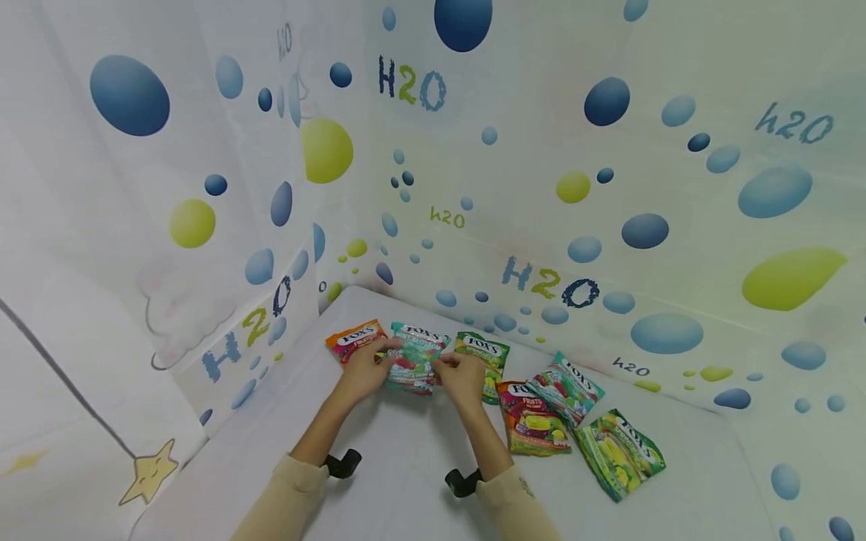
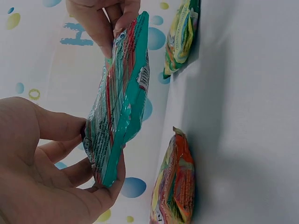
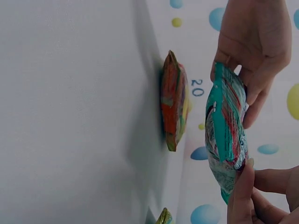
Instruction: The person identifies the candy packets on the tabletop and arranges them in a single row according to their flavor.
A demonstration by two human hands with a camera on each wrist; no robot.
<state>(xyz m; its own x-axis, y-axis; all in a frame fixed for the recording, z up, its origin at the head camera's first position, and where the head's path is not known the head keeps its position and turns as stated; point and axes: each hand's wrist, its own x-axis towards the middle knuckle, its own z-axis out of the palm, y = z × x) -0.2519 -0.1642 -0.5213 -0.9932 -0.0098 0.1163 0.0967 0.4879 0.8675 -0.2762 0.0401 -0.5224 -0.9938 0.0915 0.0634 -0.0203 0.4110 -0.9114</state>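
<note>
A teal Fox's candy bag [image 1: 416, 361] is held up between both hands over the white table. My left hand [image 1: 366, 370] grips its left edge, thumb on one face and fingers behind, as the left wrist view shows on the bag [image 2: 117, 107]. At the opposite edge my right hand [image 1: 463, 379] pinches the bag between thumb and fingers, seen also in the right wrist view [image 3: 261, 196]. Behind the left hand lies an orange-red Fox's bag [image 1: 353, 338]. Just behind the right hand is a green Fox's bag [image 1: 492, 353], partly hidden by it.
To the right on the white table [image 1: 419, 473] lie another orange-red bag [image 1: 531, 421], a second teal bag [image 1: 567, 387] overlapping it, and a second green bag [image 1: 621, 454]. Curtain-like walls [image 1: 528, 225] with printed bubbles rise along the table's back and left.
</note>
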